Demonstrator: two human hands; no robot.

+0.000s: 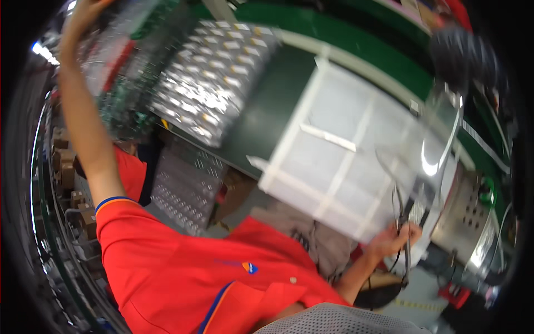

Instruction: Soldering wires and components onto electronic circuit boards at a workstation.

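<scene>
My left arm stretches far up to the left, and my left hand (pixel 86 12) is at the top edge, blurred and partly cut off. Its fingers are not clear enough to show any grip. Nearest to it are clear plastic trays (pixel 153 61). At the right front corner of a white sheet-covered work area (pixel 345 103) is my right hand (pixel 394 240), its fingers closed on a thin dark curved thing (pixel 407 256) whose kind is blurred. A silvery tray with rows of small pockets (pixel 208 83) lies left of the white area.
A green bench (pixel 272 94) runs beneath the trays. A perforated metal box (pixel 464 220) stands at the right, near a clear curved cover (pixel 439 145). Below the bench edge is another pocketed tray (pixel 183 183). A person in red (pixel 128 172) is at the left. Shelved cardboard boxes (pixel 67 167) stand beyond.
</scene>
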